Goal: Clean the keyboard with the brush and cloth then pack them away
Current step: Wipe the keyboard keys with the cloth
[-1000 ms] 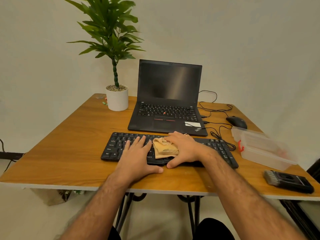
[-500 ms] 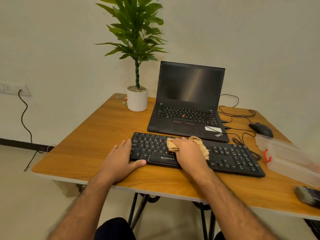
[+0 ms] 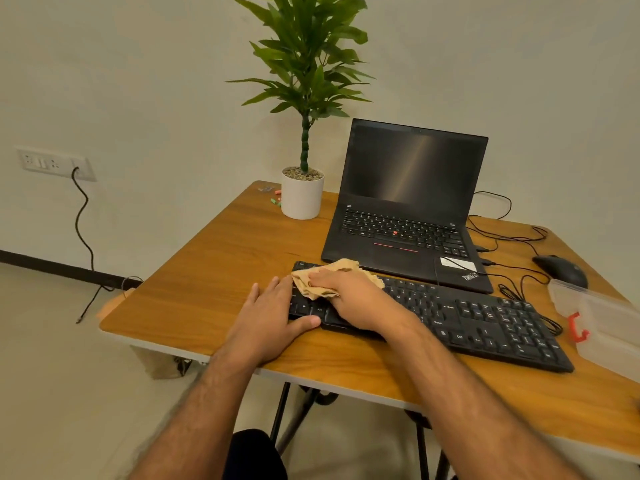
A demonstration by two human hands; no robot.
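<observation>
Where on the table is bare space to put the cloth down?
Bare wood lies left of the keyboard and left hand, up to the plant pot. The front edge under the keyboard's right half is also free. The right side is crowded: mouse, cables, plastic box.

Readable print: the laptop [image 3: 405, 216] palm rest, bottom right corner, carries a slanted "Think…" logo w/ the rest too small to make out, right next to a white sticker [image 3: 458, 263] whose print can't be read. On the black keyboard [image 3: 478, 320], a few key legends come through: "Alt" near the left end, "Ctrl" further right on the bottom row; other legends are too blurred.
</observation>
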